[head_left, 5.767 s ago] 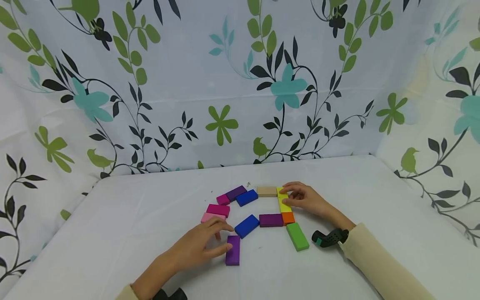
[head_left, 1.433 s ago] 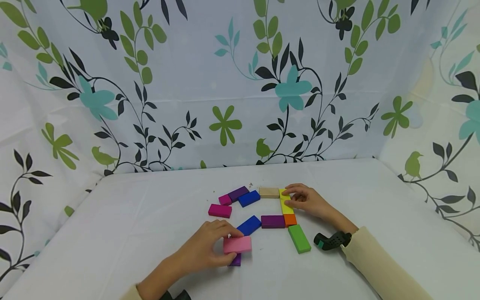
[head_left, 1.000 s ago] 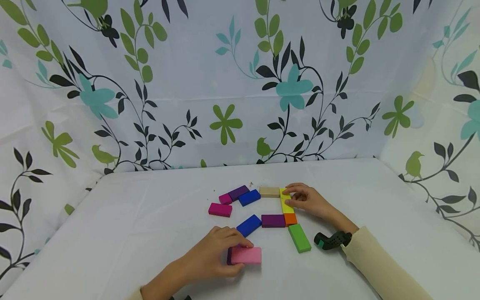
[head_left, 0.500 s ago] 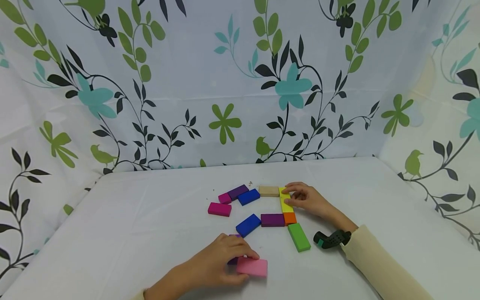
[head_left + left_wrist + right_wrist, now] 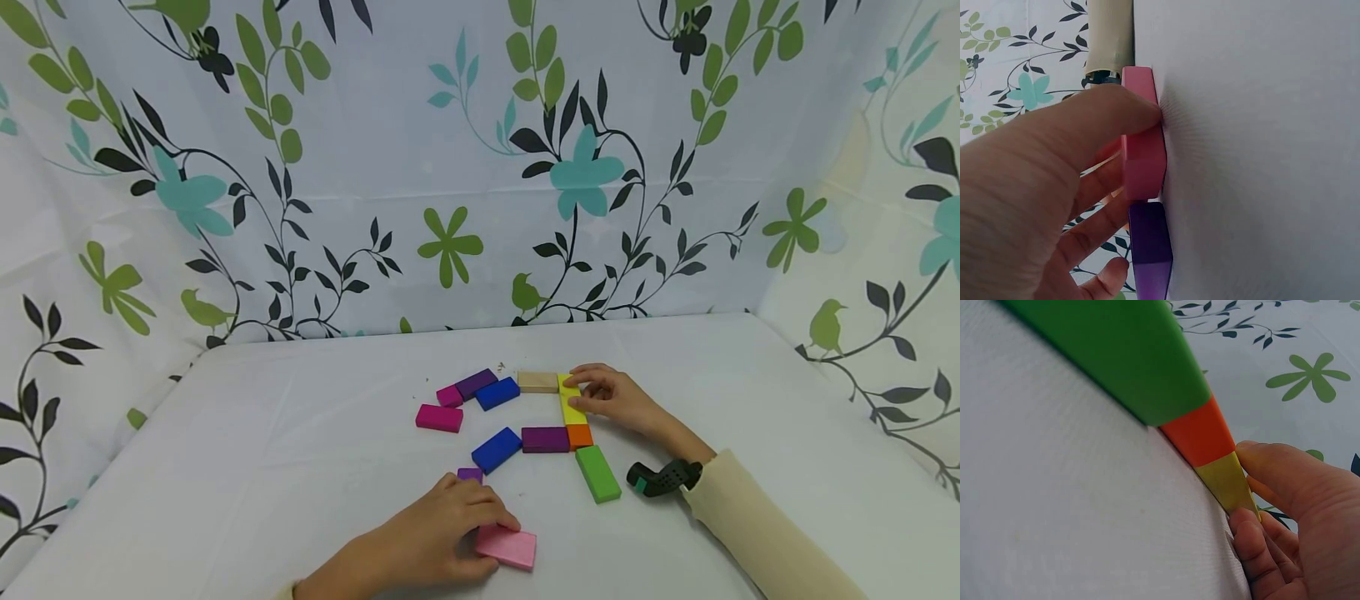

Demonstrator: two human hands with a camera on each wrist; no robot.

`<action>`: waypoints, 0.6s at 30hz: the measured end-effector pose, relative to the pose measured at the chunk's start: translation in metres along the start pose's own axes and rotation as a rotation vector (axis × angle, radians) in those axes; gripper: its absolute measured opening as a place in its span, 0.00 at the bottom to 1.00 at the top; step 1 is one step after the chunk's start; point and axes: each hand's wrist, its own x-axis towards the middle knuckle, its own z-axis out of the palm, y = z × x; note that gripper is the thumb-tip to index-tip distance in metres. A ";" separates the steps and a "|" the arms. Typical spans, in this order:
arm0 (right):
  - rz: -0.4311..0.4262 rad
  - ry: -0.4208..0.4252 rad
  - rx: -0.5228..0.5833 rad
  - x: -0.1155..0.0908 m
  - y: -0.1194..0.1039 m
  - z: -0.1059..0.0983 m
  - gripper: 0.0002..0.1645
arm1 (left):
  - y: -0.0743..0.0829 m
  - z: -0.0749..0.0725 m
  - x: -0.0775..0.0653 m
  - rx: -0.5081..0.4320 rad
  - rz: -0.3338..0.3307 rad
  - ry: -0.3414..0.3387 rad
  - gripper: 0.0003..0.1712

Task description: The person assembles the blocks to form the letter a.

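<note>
In the head view my left hand (image 5: 442, 533) pinches a light pink rectangular block (image 5: 507, 547) near the front of the table. The left wrist view shows the thumb (image 5: 1141, 112) on the block's near face and the fingers behind it. A purple block (image 5: 470, 475), mostly hidden by this hand, lies just beyond, its end (image 5: 1149, 234) close to the pink one. My right hand (image 5: 611, 396) curls its fingertips about a yellow block (image 5: 573, 410). In the right wrist view thumb and finger sit at the edges of the yellow block (image 5: 1229, 478), beside an orange one (image 5: 1200, 434).
The yellow block joins an orange block (image 5: 579, 437), a green block (image 5: 597, 475), a plum block (image 5: 545, 440) and a tan block (image 5: 537, 382). Blue blocks (image 5: 496, 451), a dark purple block (image 5: 476, 384) and magenta blocks (image 5: 439, 418) lie leftward. A patterned cloth (image 5: 337, 183) hangs behind the table.
My left hand has picked up the pink block from beside the magenta one and carried it toward me and to the right, past the purple block. My right hand stays at the yellow block.
</note>
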 end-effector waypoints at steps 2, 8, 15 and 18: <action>0.001 0.000 0.000 0.000 0.000 0.000 0.19 | 0.000 0.000 0.000 -0.008 -0.006 -0.001 0.19; 0.009 -0.002 0.008 0.000 -0.001 0.000 0.19 | -0.001 0.002 0.000 -0.022 -0.018 0.011 0.18; 0.010 -0.007 0.013 0.000 -0.001 -0.001 0.19 | -0.002 0.003 0.001 -0.020 -0.027 0.011 0.18; 0.005 -0.009 0.016 0.000 -0.001 -0.001 0.19 | -0.001 0.003 0.000 -0.008 -0.025 0.012 0.19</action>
